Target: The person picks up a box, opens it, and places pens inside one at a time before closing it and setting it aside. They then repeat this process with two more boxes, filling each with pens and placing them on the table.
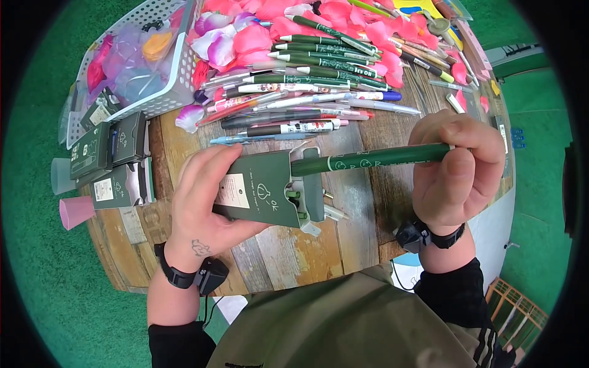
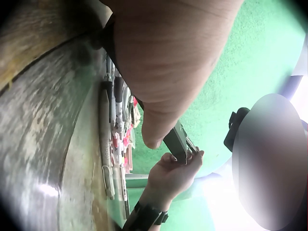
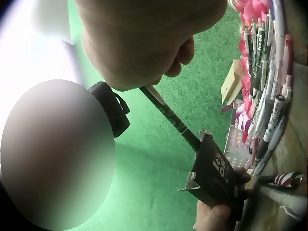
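Note:
My left hand [image 1: 199, 202] grips a dark green pen box [image 1: 261, 190] with a white label and a small "ok" drawing. The box lies on its side, its open end facing right. Green pen ends [image 1: 294, 199] show inside that opening. Between thumb and fingers, my right hand [image 1: 457, 165] pinches a green pen [image 1: 386, 159] by its far end. The pen's other end sits at the box mouth, as the right wrist view also shows with the pen [image 3: 168, 115] slanting into the box [image 3: 214, 171].
Many pens [image 1: 307, 98] lie in rows beyond the box, with pink petals [image 1: 270, 37] behind them. A white basket [image 1: 178, 73] of petals and bags stands at the back left. More green boxes [image 1: 110, 147] and a pink cup [image 1: 76, 211] sit at the left edge.

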Demonstrator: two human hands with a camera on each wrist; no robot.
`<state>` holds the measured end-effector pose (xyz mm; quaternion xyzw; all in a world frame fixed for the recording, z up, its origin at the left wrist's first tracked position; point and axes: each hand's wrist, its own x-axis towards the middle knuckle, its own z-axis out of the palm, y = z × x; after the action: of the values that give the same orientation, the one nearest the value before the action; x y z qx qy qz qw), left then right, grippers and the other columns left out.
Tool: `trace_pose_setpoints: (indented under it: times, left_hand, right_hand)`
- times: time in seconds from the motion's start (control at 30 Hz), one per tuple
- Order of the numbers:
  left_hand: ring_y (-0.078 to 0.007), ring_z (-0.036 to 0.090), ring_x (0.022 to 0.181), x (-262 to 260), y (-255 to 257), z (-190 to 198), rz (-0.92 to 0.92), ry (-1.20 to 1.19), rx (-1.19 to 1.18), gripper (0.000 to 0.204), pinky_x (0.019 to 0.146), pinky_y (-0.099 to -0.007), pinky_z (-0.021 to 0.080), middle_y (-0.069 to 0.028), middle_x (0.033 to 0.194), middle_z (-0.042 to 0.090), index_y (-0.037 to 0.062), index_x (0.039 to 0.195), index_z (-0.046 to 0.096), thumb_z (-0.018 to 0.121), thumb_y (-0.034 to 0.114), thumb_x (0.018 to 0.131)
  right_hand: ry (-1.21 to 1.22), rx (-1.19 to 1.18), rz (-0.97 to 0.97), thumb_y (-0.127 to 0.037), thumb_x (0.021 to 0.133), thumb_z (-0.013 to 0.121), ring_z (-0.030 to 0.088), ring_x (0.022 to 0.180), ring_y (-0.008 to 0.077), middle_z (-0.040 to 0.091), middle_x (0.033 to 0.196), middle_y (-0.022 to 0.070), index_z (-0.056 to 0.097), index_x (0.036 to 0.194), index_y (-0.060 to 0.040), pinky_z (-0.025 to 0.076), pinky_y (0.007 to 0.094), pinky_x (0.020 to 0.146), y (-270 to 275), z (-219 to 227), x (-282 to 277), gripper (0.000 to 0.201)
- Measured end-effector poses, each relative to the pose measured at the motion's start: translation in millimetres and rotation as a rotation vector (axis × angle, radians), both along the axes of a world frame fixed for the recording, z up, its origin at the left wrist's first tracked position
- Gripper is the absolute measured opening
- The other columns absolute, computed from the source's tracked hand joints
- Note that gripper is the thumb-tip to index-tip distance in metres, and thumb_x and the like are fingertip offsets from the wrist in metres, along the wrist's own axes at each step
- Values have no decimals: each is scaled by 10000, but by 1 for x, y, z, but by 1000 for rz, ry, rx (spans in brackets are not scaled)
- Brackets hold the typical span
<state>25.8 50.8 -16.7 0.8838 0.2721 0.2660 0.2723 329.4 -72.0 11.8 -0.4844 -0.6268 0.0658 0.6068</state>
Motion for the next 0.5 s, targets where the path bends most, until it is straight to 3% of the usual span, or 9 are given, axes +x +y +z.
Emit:
trace_pose_setpoints:
  times: [0.1,0.5]
  left_hand:
    - [-375,666,1133,1,1,0,-13,3,22,882,987,-460,528,-172,1273,674,34,1369,639,998,274,600]
    - [-371,645,1142,6,0,8,-69,81,70,831,994,-487,518,-134,1258,660,46,1342,662,986,306,622]
  right_hand:
    - [108,6,50,-101,1008,719,653,960,152,711,1127,118,645,1167,18,522,289,874,-4,-5,3,212]
    - [139,-17,70,-120,1012,714,633,916,132,705,1094,90,659,1141,7,503,270,838,2,-7,1,189]
